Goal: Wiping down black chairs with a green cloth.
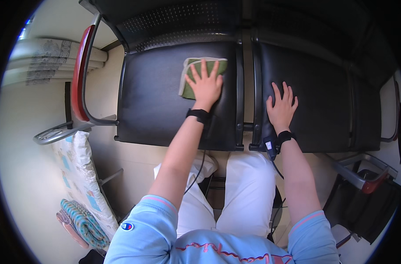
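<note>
My left hand (206, 86) lies flat with spread fingers on a folded green cloth (189, 89) with a pale edging. The cloth rests on the left black padded seat (147, 99), towards that seat's right side. On the black seat to the right (319, 109), my right hand (282, 107) is laid palm down near the seat's left edge, fingers apart, holding nothing. Both wrists wear black bands with cables, and a small black device (269, 148) hangs by the right wrist at the seat's front edge.
A red and grey armrest (83, 72) curves up at the left. Metal frames join the seats, with a gap between them. A patterned padded board (78, 165) and rolled towels (84, 224) stand at lower left. A curtain (55, 59) hangs behind. Another red-tipped armrest (369, 184) is at right.
</note>
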`<state>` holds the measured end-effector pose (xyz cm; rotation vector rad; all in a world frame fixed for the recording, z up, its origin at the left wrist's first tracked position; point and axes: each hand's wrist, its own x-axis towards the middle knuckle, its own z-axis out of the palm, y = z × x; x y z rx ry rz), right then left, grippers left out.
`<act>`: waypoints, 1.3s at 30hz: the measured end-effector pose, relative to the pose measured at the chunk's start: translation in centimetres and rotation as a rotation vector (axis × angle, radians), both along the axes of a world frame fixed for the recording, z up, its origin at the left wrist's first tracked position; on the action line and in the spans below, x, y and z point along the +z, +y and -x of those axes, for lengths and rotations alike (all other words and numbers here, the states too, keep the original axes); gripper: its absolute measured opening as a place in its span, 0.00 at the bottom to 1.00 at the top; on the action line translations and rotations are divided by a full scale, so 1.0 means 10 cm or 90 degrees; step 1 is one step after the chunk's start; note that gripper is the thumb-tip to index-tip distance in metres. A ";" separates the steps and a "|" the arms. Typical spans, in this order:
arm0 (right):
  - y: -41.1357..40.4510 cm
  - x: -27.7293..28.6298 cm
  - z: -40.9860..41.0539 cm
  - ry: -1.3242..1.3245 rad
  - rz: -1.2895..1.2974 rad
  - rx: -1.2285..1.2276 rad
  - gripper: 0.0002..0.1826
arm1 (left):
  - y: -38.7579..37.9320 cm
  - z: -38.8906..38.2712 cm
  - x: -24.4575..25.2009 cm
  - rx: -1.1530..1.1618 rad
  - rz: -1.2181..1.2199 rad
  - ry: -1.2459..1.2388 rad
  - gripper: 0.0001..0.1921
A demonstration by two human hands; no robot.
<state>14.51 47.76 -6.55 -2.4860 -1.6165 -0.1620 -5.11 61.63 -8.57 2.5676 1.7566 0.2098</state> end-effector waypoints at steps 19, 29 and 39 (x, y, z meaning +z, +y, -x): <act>0.03 -0.01 0.06 -0.022 0.140 0.000 0.27 | -0.40 1.00 0.44 -0.124 0.202 -0.024 0.31; 0.02 0.07 -0.01 -0.001 0.188 0.031 0.27 | -0.47 2.70 0.48 0.233 0.206 0.034 0.32; -0.84 0.84 0.64 0.518 0.400 -0.029 0.27 | -0.97 3.18 2.05 0.637 0.226 -0.469 0.17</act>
